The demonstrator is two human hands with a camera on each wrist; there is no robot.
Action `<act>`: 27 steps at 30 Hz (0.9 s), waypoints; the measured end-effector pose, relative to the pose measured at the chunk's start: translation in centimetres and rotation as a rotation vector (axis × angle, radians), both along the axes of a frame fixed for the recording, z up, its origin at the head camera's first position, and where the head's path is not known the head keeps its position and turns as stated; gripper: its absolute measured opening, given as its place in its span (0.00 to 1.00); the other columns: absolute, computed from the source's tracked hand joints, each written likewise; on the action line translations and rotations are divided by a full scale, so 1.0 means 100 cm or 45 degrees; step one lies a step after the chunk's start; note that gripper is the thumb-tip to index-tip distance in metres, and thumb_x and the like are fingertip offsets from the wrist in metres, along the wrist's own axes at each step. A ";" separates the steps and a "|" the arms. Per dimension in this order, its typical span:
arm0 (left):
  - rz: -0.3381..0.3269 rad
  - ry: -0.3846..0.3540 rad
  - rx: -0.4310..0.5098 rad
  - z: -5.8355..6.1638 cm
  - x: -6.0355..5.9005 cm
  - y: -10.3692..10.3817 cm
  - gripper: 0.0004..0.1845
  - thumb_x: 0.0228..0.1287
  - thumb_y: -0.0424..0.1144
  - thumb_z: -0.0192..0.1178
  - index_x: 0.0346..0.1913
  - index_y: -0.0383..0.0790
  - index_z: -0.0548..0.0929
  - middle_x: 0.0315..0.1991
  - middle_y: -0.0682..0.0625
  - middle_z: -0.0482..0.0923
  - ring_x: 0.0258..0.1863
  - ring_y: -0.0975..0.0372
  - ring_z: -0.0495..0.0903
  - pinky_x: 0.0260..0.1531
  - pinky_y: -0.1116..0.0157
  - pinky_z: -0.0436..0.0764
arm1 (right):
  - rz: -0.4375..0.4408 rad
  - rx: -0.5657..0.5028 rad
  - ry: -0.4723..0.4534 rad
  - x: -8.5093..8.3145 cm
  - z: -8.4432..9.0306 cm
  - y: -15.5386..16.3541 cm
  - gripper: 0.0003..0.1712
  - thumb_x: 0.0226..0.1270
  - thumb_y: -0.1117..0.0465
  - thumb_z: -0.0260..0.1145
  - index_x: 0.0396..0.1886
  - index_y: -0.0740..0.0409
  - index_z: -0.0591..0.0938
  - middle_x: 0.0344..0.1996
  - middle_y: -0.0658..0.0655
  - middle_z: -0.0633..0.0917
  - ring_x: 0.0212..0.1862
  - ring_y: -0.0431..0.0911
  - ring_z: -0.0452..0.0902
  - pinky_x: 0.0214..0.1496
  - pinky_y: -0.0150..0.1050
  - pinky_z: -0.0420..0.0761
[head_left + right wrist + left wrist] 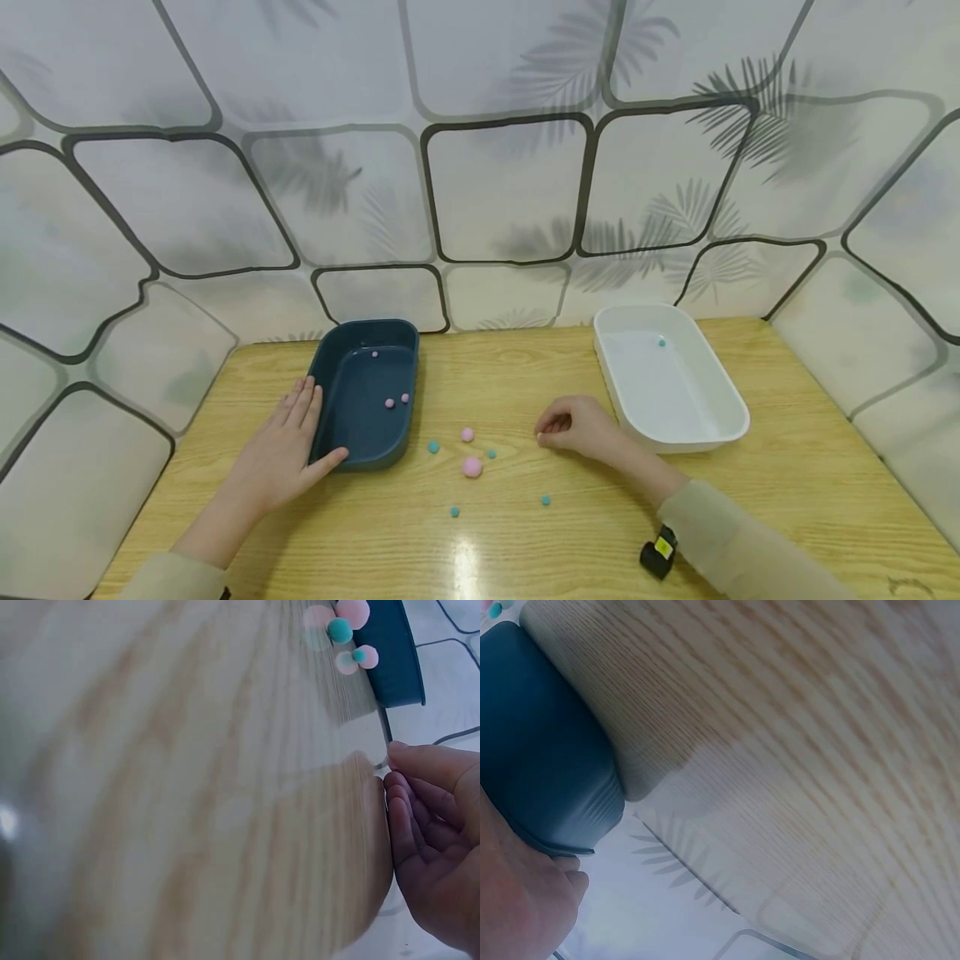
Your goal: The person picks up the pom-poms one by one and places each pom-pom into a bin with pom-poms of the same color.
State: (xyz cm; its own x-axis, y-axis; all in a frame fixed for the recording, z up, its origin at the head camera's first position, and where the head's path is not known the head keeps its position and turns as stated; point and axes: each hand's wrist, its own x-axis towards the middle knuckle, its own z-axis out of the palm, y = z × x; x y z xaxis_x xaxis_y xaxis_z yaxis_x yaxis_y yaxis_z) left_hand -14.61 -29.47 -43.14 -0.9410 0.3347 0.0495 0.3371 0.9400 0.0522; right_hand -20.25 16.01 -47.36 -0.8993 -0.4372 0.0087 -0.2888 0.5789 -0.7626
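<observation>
Wooden table [750, 500]: two trays, six loose pompoms; left hand [288, 454] flat, right hand [577, 427] curled, holding nothing visible.

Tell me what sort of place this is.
Probably a staged tabletop sorting station: a wooden table boxed in by leaf-patterned panels, with a dark blue tray, a white tray and small pom-poms.

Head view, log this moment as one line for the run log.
left hand flat against dark blue tray | right hand curled on table, nothing visibly held | pink and teal balls loose between trays
</observation>
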 end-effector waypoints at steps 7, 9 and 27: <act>-0.001 -0.004 0.003 0.001 0.000 0.001 0.56 0.73 0.65 0.60 0.80 0.19 0.55 0.83 0.24 0.49 0.83 0.34 0.54 0.79 0.37 0.64 | -0.040 0.019 -0.024 -0.003 0.005 -0.002 0.03 0.64 0.64 0.79 0.35 0.59 0.93 0.31 0.52 0.91 0.32 0.36 0.79 0.36 0.28 0.80; -0.005 0.006 0.004 0.001 0.001 0.001 0.56 0.73 0.65 0.61 0.80 0.18 0.56 0.83 0.24 0.50 0.83 0.33 0.54 0.78 0.37 0.64 | -0.064 0.019 -0.020 -0.004 0.008 -0.004 0.02 0.65 0.64 0.78 0.35 0.59 0.93 0.31 0.53 0.91 0.32 0.37 0.79 0.35 0.28 0.80; 0.000 -0.002 0.013 0.000 0.000 0.000 0.57 0.73 0.66 0.59 0.81 0.19 0.55 0.83 0.25 0.49 0.83 0.34 0.53 0.78 0.37 0.64 | -0.075 -0.062 0.014 -0.026 0.045 -0.050 0.08 0.69 0.62 0.76 0.46 0.58 0.93 0.37 0.52 0.92 0.36 0.38 0.82 0.41 0.32 0.84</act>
